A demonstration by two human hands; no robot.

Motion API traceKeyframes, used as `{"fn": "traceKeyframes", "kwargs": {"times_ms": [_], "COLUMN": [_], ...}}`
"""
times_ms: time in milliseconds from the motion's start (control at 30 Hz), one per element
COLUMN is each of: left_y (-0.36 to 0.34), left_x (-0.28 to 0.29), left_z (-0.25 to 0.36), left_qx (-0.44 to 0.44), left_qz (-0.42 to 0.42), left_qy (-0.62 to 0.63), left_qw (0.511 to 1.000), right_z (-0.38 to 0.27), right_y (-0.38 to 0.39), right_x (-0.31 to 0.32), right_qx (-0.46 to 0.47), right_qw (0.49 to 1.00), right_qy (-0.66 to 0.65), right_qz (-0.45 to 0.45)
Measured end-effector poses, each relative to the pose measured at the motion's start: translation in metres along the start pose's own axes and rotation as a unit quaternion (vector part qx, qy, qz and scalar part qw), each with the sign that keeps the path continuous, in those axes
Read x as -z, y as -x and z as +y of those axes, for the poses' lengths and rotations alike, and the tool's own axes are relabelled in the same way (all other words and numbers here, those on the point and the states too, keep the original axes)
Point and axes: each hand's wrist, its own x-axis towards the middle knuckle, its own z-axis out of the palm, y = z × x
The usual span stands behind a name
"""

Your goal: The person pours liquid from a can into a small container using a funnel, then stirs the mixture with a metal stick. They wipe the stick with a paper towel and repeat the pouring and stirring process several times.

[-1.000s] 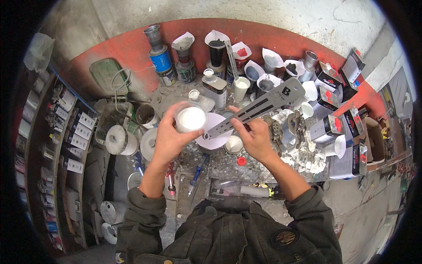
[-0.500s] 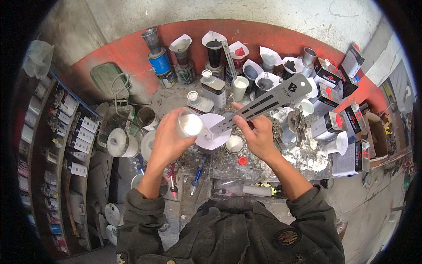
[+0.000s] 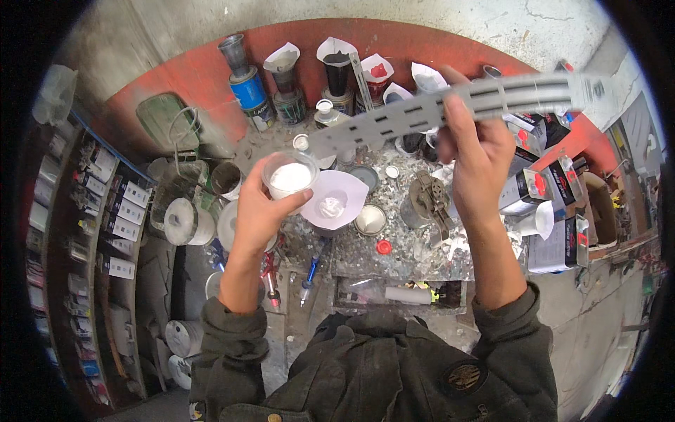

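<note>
In my left hand [image 3: 254, 211] is a clear plastic cup [image 3: 273, 188] of white paint [image 3: 292, 176], my fingers wrapped round its side. Beside and below it a white paper cone strainer [image 3: 351, 190] sits mouth up, with white paint pooled in its middle. What bears the strainer is mostly hidden. My right hand [image 3: 479, 158] grips a long slotted metal mixing stick [image 3: 397, 121], raised and nearly level above the bench. Motion smears the stick, mostly at its right end. Its left end reaches over near the cup.
More paper strainers in dark cups, one holding red [image 3: 378, 72], line the red backboard [image 3: 415, 35]. Metal cans [image 3: 517, 188] crowd the right. An open tin of white [image 3: 370, 220] and a red cap [image 3: 383, 247] lie on the paint-spattered bench. Shelves [image 3: 105, 211] stand left.
My right hand has lifted the mixing stick up and right, out of the strainer. The cup has tipped back towards upright and moved slightly left; white paint now shows in the strainer.
</note>
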Motion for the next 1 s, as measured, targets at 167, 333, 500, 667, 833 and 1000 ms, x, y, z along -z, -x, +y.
{"fn": "traceKeyframes", "kwargs": {"times_ms": [167, 333, 500, 667, 833, 1000], "left_y": [0.0, 0.002, 0.017, 0.022, 0.032, 0.057], "left_x": [-0.015, -0.028, -0.042, -0.072, -0.127, -0.212], "left_z": [0.019, 0.015, -0.004, -0.013, -0.019, -0.033], "left_qx": [-0.016, -0.032, -0.068, -0.087, -0.112, -0.065], "left_qz": [-0.011, -0.023, 0.032, 0.075, 0.061, -0.002], "left_qy": [0.084, 0.14, 0.123, 0.096, -0.082, 0.062], "left_qw": [0.996, 0.989, 0.99, 0.989, 0.988, 0.996], "right_z": [-0.005, 0.027, 0.042, 0.038, 0.043, 0.014], "right_y": [-0.034, -0.049, -0.028, 0.041, 0.149, 0.249], "right_x": [-0.03, -0.06, -0.053, 0.073, 0.255, 0.42], "right_qx": [0.012, 0.055, -0.025, -0.125, -0.199, -0.233], "right_qw": [0.987, 0.951, 0.968, 0.974, 0.936, 0.812], "right_qy": [0.067, 0.186, 0.129, 0.172, 0.241, 0.364], "right_qz": [-0.146, -0.242, -0.214, -0.081, 0.16, 0.392]}}
